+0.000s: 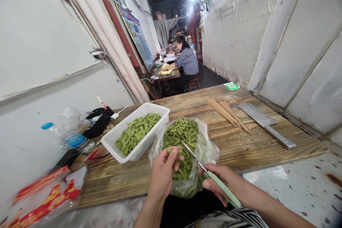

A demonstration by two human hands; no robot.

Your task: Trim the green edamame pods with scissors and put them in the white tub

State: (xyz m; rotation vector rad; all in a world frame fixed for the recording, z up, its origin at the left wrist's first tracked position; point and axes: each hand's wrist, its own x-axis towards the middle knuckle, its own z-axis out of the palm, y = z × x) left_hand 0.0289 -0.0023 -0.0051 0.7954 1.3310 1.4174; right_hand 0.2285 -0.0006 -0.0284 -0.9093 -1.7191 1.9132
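Note:
My left hand point(163, 171) pinches a green bean pod point(171, 150) over a clear plastic bag point(211, 149) full of pods at the table's near edge. Holding pale green-handled scissors point(211, 176), my right hand point(223, 181) is closed, and the blades point up-left toward the pod with their tips close to it. A white rectangular tub point(120, 133) with more pods in it stands just left of the bag.
On the wooden table point(253, 149) lie a bundle of bamboo skewers point(228, 114) and a cleaver point(267, 123) at right. A water bottle point(71, 135), black pouch point(100, 121) and red-printed bag point(45, 194) sit at left. A person point(185, 60) sits at a far table.

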